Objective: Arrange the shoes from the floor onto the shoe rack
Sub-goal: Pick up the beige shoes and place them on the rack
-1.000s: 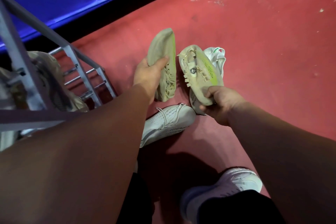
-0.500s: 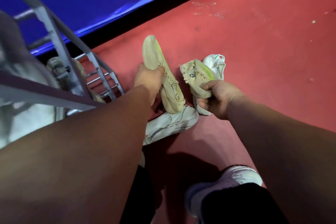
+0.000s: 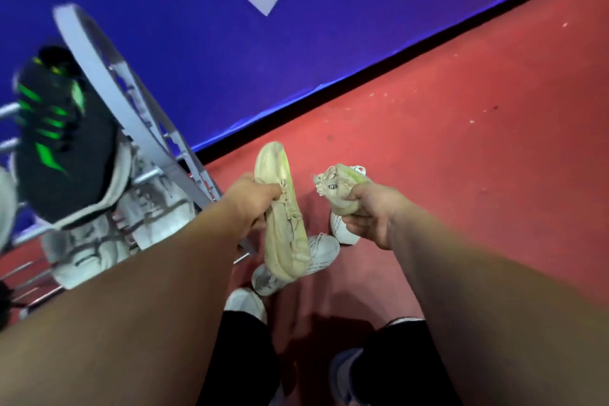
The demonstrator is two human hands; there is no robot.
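Filling the upper half of the view, a blue wall (image 3: 197,43) meets a red floor (image 3: 461,158) along a dark strip at its foot. At the left stands a grey metal shoe rack (image 3: 95,53), blurred and slanted in the wide-angle view. A black shoe with green stripes (image 3: 62,155) lies on one of its upper shelves. Below it, on a lower shelf, sit what seem to be two white shoes with grey marks (image 3: 155,208), though the blur makes the count unsure. Two bare forearms reach forward from the bottom edge, above black trouser legs (image 3: 244,356) and the person's own white shoe (image 3: 245,303). The left hand (image 3: 250,204) is curled round the laced middle of a beige shoe (image 3: 283,224), which is held off the floor just right of the rack. One end of it points up toward the wall, and the other hangs in front of a white shoe on the floor (image 3: 324,247). The right hand (image 3: 372,217) clutches a second beige shoe (image 3: 339,188), bunched in the fingers, with a yellow-green streak along its side. The two beige shoes are near each other but do not touch. Beneath the right hand a second white shoe (image 3: 342,234) lies on the floor, partly hidden.
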